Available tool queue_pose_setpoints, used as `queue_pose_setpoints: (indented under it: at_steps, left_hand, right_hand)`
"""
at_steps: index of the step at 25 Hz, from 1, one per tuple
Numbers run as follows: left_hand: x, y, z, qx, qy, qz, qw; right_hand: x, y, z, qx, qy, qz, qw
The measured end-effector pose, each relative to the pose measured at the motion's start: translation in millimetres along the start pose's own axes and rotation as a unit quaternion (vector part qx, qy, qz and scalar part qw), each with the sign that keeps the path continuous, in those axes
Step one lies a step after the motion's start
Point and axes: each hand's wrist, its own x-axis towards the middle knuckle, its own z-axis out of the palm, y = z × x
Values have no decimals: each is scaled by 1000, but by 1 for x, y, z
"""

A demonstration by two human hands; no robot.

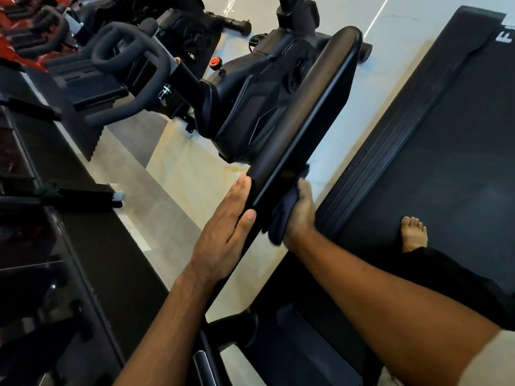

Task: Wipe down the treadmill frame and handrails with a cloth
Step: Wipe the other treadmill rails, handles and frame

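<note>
Handrail (pixel 303 107) black, cloth (pixel 281 215) dark, bunched

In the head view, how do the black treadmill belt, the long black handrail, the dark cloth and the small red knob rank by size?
1. black treadmill belt
2. long black handrail
3. dark cloth, partly hidden by the right hand
4. small red knob, farther off, so its true size is unsure

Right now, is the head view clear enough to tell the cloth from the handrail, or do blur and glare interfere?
Head view: little blur, the left hand is sharp; the dark cloth in the right hand nearly merges with the black handrail; the pale floor is bright, not blown out; wide-angle bend slightly bows the handrail.
</note>
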Motion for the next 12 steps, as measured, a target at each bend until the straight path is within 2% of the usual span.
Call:
queue_pose_setpoints:
  at_steps: [2, 3, 5, 8, 9, 10, 11, 12]
  left_hand:
    - [-4, -1, -2, -7, 0, -8, 1000]
    - [-6, -1, -1, -12, 0, -12, 1000]
    - [-13, -2, 0, -18, 7, -17, 1000]
    - [-22, -8, -1, -12, 6, -28, 1000]
    - [-26, -11, -2, -11, 6, -34, 999]
    - [-32, -13, -2, -13, 7, -40, 999]
    - [-37, -16, -2, -17, 9, -45, 999]
    - [-44, -18, -2, -21, 13, -51, 998]
  right_hand:
    - [18, -5, 14, 2, 19, -10, 1000]
    - [-3, 6, 14, -21, 24, -3, 999]
    - [-38, 30, 9, 8, -17, 49, 999]
    - [-27, 4, 14, 29, -8, 70, 997]
    - [-20, 3, 21, 21, 19, 47, 998]
    - [-20, 13, 20, 7, 30, 20, 999]
    - [-42, 32, 15, -51, 41, 28, 997]
    - [-61, 56, 11, -36, 1, 52, 998]
